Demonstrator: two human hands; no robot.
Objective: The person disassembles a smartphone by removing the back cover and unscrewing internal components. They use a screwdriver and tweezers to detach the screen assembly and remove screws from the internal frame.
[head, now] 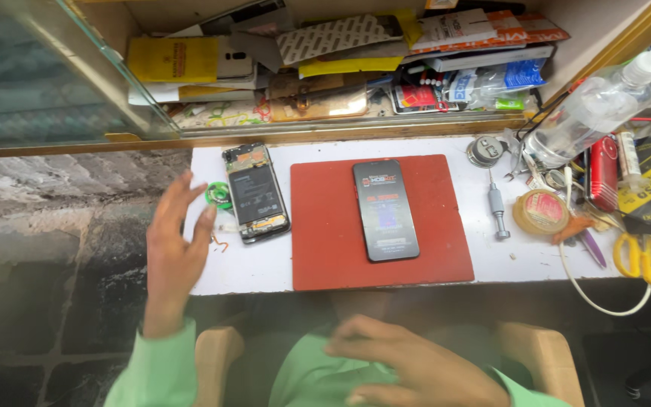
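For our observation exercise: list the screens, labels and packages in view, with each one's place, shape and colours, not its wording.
Phone screen: on the red mat, lit, dark rectangle, red and blue graphics.
Battery label: inside the opened phone, left of the mat, black rectangle.
Yellow packet: shelf, back left, flat.
Black-and-yellow card: far right, tilted.

My white bench (491, 264) carries a red mat (325, 249) ahead of my right hand, an opened phone (255, 192) by my left.
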